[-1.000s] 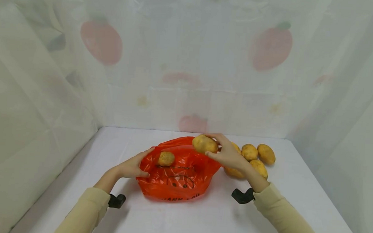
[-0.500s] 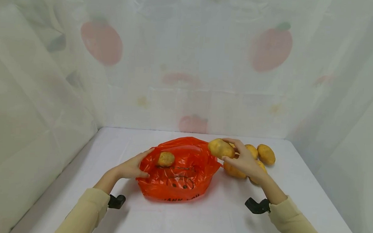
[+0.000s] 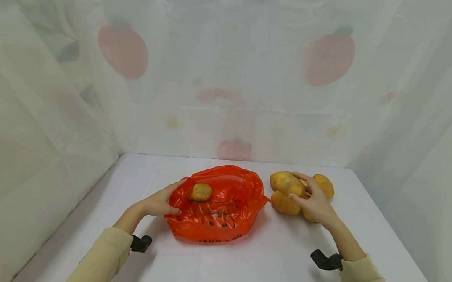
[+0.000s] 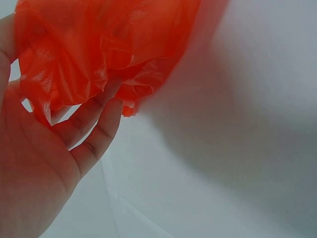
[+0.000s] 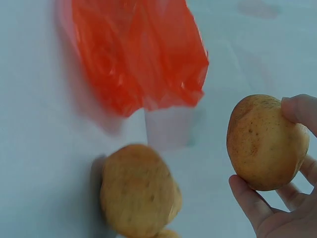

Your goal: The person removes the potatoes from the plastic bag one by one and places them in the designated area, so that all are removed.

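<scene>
A red plastic bag [image 3: 222, 230] with a printed face and lettering lies with its mouth spread on the white table. Inside, one potato [image 3: 202, 192] shows near the left. My left hand [image 3: 159, 202] grips the bag's left edge; in the left wrist view the thin red plastic [image 4: 74, 54] bunches between the thumb and the fingers. To the right of the bag, my right hand [image 3: 317, 203] holds a yellow potato [image 3: 286, 182] over a group of potatoes. In the right wrist view, the thumb and fingers pinch this potato [image 5: 265, 144] from its sides.
On the table's right lie more potatoes: one nearest the bag [image 3: 285, 203], one farther back [image 3: 324, 186], others partly hidden by my right hand. White sheets printed with faded fruit form walls [image 3: 226, 128] at the back and sides.
My right hand has moved right, away from above the bag's mouth to over the potato group, still holding the potato. The left hand and the bag have stayed in place.
</scene>
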Action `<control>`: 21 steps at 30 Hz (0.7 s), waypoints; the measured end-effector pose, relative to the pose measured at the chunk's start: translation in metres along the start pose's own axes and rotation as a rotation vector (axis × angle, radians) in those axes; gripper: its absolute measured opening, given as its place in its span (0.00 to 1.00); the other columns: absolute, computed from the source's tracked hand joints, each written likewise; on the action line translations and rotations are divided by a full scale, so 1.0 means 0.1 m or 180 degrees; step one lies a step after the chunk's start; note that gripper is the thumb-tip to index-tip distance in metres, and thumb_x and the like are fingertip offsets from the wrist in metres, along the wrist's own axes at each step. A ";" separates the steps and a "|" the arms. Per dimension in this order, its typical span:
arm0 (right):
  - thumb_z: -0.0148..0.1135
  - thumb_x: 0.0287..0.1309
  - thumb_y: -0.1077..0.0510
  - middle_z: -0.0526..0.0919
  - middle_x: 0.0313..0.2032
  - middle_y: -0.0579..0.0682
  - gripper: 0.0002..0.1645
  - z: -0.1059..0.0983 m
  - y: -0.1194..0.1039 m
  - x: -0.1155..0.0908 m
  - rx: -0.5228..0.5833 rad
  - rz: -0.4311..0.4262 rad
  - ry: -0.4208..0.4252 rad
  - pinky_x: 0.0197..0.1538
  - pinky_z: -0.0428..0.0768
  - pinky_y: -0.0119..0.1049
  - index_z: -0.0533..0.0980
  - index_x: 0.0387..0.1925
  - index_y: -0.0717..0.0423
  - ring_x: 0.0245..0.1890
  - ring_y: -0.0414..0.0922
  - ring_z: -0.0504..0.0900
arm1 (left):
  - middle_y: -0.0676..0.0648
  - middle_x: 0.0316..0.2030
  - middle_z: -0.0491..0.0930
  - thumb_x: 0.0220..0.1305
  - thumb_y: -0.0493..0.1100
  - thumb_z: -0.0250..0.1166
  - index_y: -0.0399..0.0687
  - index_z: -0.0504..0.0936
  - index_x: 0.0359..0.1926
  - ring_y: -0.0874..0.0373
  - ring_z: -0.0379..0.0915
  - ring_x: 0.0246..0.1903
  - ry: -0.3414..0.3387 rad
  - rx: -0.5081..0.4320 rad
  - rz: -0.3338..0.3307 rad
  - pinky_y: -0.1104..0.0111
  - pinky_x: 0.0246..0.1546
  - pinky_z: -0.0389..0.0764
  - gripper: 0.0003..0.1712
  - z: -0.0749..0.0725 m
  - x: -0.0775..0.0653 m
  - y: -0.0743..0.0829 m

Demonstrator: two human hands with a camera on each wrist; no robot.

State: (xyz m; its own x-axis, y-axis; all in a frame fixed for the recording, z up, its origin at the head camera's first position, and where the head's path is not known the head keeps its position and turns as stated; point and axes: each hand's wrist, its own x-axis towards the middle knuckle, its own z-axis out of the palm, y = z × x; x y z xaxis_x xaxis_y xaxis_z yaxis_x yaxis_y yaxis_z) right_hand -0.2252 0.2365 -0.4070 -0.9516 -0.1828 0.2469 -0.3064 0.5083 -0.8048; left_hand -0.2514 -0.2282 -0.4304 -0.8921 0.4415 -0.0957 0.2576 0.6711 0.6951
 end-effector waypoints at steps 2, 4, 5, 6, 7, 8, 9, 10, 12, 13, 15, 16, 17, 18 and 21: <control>0.62 0.55 0.48 0.60 0.62 0.54 0.38 -0.04 0.07 -0.03 -0.0004 0.0039 0.0031 0.50 0.76 0.48 0.58 0.65 0.44 0.55 0.59 0.69 | 0.42 0.69 0.50 0.50 0.39 0.68 0.53 0.45 0.72 0.42 0.51 0.65 0.0002 0.0012 0.0001 0.47 0.57 0.67 0.54 0.00 0.00 0.00; 0.62 0.55 0.48 0.60 0.62 0.56 0.39 -0.08 0.12 -0.07 -0.0007 0.0086 0.0060 0.49 0.76 0.48 0.57 0.66 0.44 0.55 0.59 0.69 | 0.41 0.69 0.50 0.50 0.39 0.68 0.52 0.45 0.72 0.41 0.51 0.64 0.0002 0.0032 0.0020 0.47 0.57 0.67 0.54 -0.01 -0.01 0.00; 0.62 0.56 0.48 0.59 0.63 0.57 0.39 -0.10 0.15 -0.08 -0.0023 0.0106 0.0080 0.49 0.75 0.48 0.57 0.67 0.44 0.56 0.59 0.69 | 0.41 0.69 0.51 0.50 0.39 0.68 0.52 0.45 0.72 0.41 0.51 0.64 0.0003 0.0040 0.0015 0.47 0.57 0.67 0.54 -0.01 -0.01 0.01; 0.62 0.56 0.48 0.58 0.64 0.57 0.40 -0.12 0.17 -0.10 -0.0038 0.0121 0.0098 0.50 0.75 0.48 0.56 0.67 0.44 0.56 0.59 0.68 | 0.40 0.69 0.51 0.50 0.39 0.68 0.52 0.45 0.72 0.41 0.52 0.64 0.0003 0.0049 0.0027 0.47 0.57 0.67 0.54 -0.01 -0.01 0.01; 0.61 0.56 0.48 0.57 0.65 0.57 0.40 -0.15 0.20 -0.12 -0.0055 0.0138 0.0116 0.50 0.75 0.48 0.56 0.67 0.45 0.56 0.60 0.68 | 0.41 0.68 0.51 0.50 0.39 0.68 0.53 0.45 0.72 0.42 0.52 0.64 0.0012 0.0045 0.0013 0.47 0.57 0.67 0.54 -0.01 -0.01 0.01; 0.61 0.56 0.48 0.55 0.65 0.58 0.40 -0.17 0.22 -0.14 -0.0060 0.0154 0.0130 0.49 0.75 0.47 0.55 0.68 0.45 0.57 0.60 0.67 | 0.41 0.68 0.51 0.50 0.39 0.68 0.53 0.45 0.72 0.42 0.52 0.64 0.0015 0.0039 0.0006 0.47 0.57 0.67 0.54 -0.01 -0.01 0.01; 0.61 0.57 0.48 0.54 0.66 0.58 0.41 -0.19 0.25 -0.15 -0.0064 0.0165 0.0151 0.48 0.75 0.46 0.54 0.68 0.45 0.57 0.60 0.67 | 0.41 0.68 0.51 0.50 0.39 0.68 0.53 0.45 0.72 0.42 0.52 0.64 0.0017 0.0042 0.0016 0.47 0.57 0.67 0.54 -0.01 -0.01 0.01; 0.61 0.57 0.49 0.53 0.66 0.58 0.41 -0.22 0.27 -0.17 -0.0065 0.0177 0.0174 0.48 0.76 0.44 0.54 0.68 0.46 0.56 0.60 0.67 | 0.40 0.69 0.51 0.50 0.39 0.68 0.53 0.45 0.72 0.41 0.51 0.64 0.0015 0.0044 0.0025 0.47 0.57 0.67 0.54 -0.01 -0.02 0.01; 0.60 0.57 0.50 0.52 0.67 0.58 0.41 -0.26 0.32 -0.19 -0.0045 0.0188 0.0224 0.46 0.76 0.40 0.53 0.68 0.47 0.56 0.59 0.66 | 0.40 0.69 0.51 0.50 0.39 0.68 0.53 0.45 0.72 0.41 0.51 0.64 0.0014 0.0034 0.0035 0.46 0.57 0.66 0.54 -0.01 -0.02 0.01; 0.60 0.58 0.50 0.52 0.66 0.59 0.41 -0.28 0.34 -0.20 -0.0051 0.0183 0.0255 0.47 0.75 0.40 0.53 0.69 0.48 0.57 0.60 0.65 | 0.40 0.69 0.50 0.50 0.39 0.68 0.53 0.45 0.72 0.41 0.51 0.65 0.0013 0.0029 0.0035 0.46 0.57 0.66 0.54 -0.01 -0.02 0.01; 0.60 0.58 0.51 0.51 0.66 0.59 0.41 -0.32 0.38 -0.22 -0.0040 0.0203 0.0313 0.45 0.75 0.37 0.53 0.69 0.48 0.56 0.60 0.65 | 0.40 0.69 0.49 0.49 0.39 0.68 0.52 0.45 0.72 0.40 0.50 0.65 -0.0003 0.0033 0.0067 0.45 0.57 0.65 0.54 -0.01 -0.02 0.00; 0.60 0.58 0.50 0.51 0.66 0.59 0.42 -0.34 0.40 -0.23 -0.0069 0.0228 0.0348 0.44 0.74 0.36 0.52 0.69 0.49 0.57 0.61 0.64 | 0.40 0.69 0.49 0.49 0.39 0.68 0.52 0.45 0.72 0.40 0.49 0.65 -0.0007 0.0027 0.0069 0.45 0.58 0.65 0.54 -0.01 -0.02 -0.01; 0.60 0.58 0.50 0.51 0.66 0.60 0.42 -0.36 0.41 -0.25 -0.0087 0.0254 0.0378 0.44 0.74 0.33 0.52 0.69 0.50 0.57 0.63 0.63 | 0.40 0.69 0.49 0.49 0.40 0.68 0.52 0.45 0.72 0.40 0.49 0.65 -0.0003 0.0029 0.0059 0.45 0.58 0.64 0.54 -0.01 -0.02 -0.01; 0.60 0.58 0.50 0.51 0.66 0.61 0.43 -0.38 0.43 -0.26 -0.0100 0.0277 0.0405 0.43 0.74 0.31 0.52 0.69 0.51 0.58 0.64 0.62 | 0.40 0.69 0.49 0.49 0.40 0.68 0.52 0.45 0.72 0.40 0.49 0.65 0.0002 0.0037 0.0057 0.44 0.58 0.64 0.54 -0.01 -0.02 -0.01; 0.60 0.58 0.49 0.50 0.66 0.64 0.44 -0.43 0.49 -0.29 -0.0162 0.0364 0.0480 0.39 0.71 0.23 0.50 0.69 0.53 0.58 0.66 0.62 | 0.41 0.70 0.48 0.49 0.40 0.68 0.53 0.45 0.72 0.41 0.48 0.66 0.0008 0.0039 0.0041 0.44 0.59 0.62 0.54 -0.02 -0.01 -0.01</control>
State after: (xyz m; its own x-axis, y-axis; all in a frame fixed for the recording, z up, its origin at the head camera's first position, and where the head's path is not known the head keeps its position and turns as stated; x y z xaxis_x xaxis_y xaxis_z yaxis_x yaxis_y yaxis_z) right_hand -0.2136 0.3027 -0.4309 -0.9716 0.0049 0.2367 -0.1933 0.5611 -0.8049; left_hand -0.2511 -0.2305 -0.4298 -0.8896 0.4487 -0.0850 0.2736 0.6727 0.6874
